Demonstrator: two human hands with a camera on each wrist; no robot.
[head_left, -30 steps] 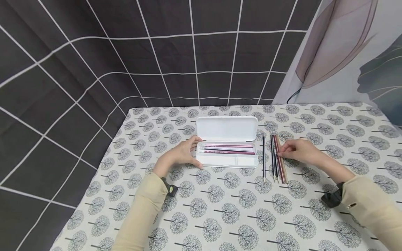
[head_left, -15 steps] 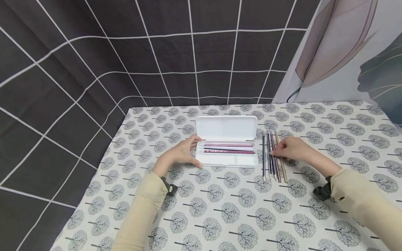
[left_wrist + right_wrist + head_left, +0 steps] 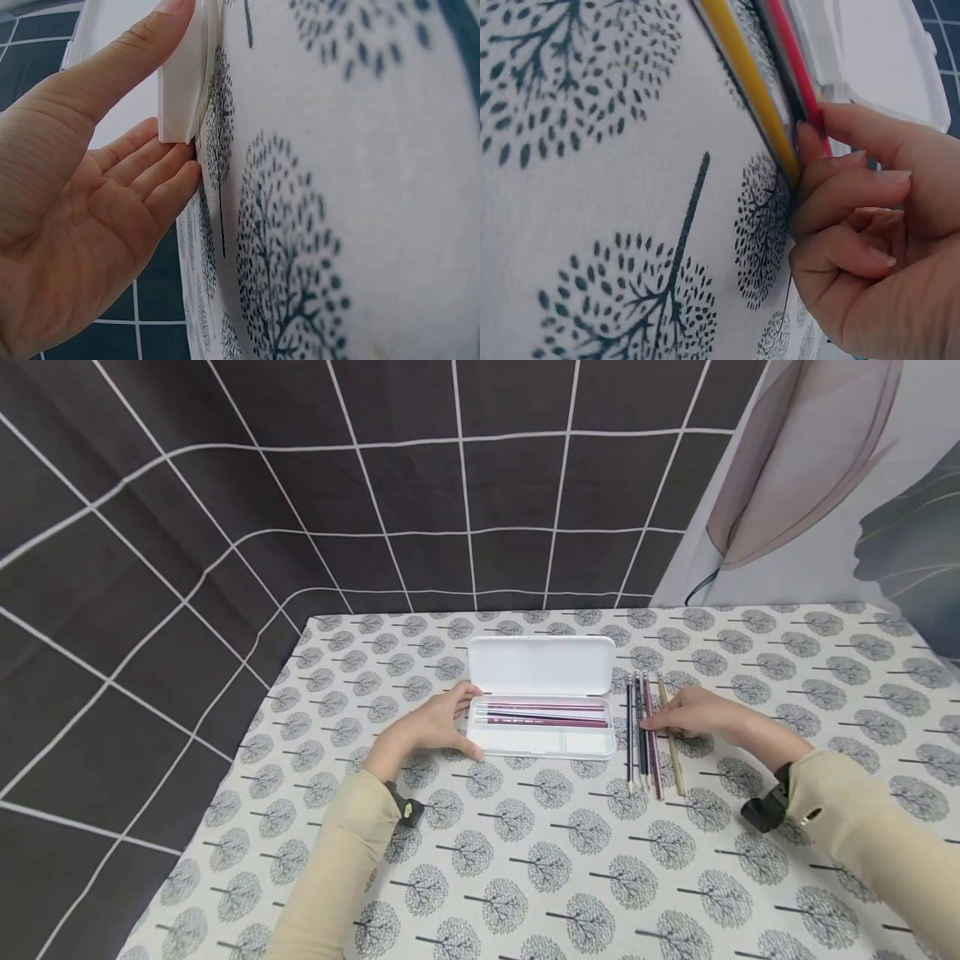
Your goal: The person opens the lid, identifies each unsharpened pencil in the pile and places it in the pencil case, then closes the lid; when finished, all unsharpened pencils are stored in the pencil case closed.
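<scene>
A white pencil case (image 3: 525,744) lies with its lid (image 3: 542,665) raised and several pencils (image 3: 543,722) in its back compartment. My left hand (image 3: 431,725) holds the case's left end, thumb at the near corner and fingers at the far one. Right of the case, several pencils lie side by side on the cloth, pointing toward me. My right hand (image 3: 693,714) pinches a dark red pencil (image 3: 655,758) among them; its other fingers are curled. A yellowish pencil (image 3: 672,752), yellow in the right wrist view, lies under that hand, slightly apart from the dark ones (image 3: 631,743).
The table is covered by a white cloth (image 3: 517,835) with a grey tree pattern. A dark curtain with a white grid (image 3: 502,485) hangs behind and to the left. A pale printed curtain (image 3: 825,460) hangs at the back right.
The right hand has moved left, and the red and dark pencils have shifted left toward the case with it. The yellowish pencil now lies apart from them. The left hand has stayed in place.
</scene>
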